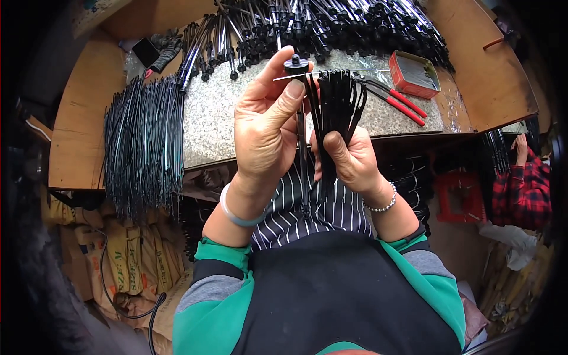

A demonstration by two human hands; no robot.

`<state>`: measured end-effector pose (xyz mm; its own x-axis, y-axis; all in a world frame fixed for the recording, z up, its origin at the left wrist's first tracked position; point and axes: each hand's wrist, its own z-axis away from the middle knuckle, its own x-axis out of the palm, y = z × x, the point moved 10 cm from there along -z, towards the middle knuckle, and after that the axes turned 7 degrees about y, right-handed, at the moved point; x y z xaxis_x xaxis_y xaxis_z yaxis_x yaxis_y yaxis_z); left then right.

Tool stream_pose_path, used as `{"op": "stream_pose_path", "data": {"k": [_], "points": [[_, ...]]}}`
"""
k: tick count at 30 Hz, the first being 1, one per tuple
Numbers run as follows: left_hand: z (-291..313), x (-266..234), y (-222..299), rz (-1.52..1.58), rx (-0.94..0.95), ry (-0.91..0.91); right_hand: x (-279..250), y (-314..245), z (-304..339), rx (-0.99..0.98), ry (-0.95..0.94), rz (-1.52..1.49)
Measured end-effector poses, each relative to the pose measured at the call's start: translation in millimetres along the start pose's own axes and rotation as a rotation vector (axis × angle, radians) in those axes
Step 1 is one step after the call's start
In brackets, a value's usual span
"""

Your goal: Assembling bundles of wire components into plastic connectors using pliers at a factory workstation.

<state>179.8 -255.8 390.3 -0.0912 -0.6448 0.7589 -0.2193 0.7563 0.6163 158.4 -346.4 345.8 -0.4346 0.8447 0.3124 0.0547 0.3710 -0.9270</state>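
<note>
My left hand point(260, 133) is closed, its thumb and fingers pinching a thin metal rod point(283, 78) just under a black round cap with a threaded stud point(296, 64). A dark shaft point(302, 136) hangs below the cap, between my hands. Thin black strips point(336, 97) stand in a bundle in my right hand point(354, 161), gripped between its thumb and fingers. The metal rod crosses at the strips' upper ends; whether it passes through them is too fine to tell. Both hands are raised at the front edge of the speckled worktop point(210, 124).
Many black-ended rods point(284, 23) lie heaped along the back. Long dark strips point(145, 142) overhang the left front edge. Red-handled pliers point(405, 112) and a red tin point(411, 86) lie to the right. Beyond, a person's plaid sleeve point(520, 198) shows near a red stool point(460, 195).
</note>
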Motion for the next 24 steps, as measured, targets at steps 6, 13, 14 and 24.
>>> {"op": "stream_pose_path", "data": {"k": [6, 13, 14, 24], "points": [[4, 2, 0, 0.009, 0.015, 0.004, -2, 0, -1, 0.021, 0.029, -0.029], [5, -2, -1, 0.019, 0.062, 0.087, -4, -2, -2, -0.059, 0.111, 0.055], [5, -1, -3, 0.018, 0.060, 0.086, -4, -2, -2, -0.069, 0.123, 0.067], [8, 10, -4, -0.110, 0.154, 0.062, -13, -28, 0, -0.428, 0.262, 0.305]]}}
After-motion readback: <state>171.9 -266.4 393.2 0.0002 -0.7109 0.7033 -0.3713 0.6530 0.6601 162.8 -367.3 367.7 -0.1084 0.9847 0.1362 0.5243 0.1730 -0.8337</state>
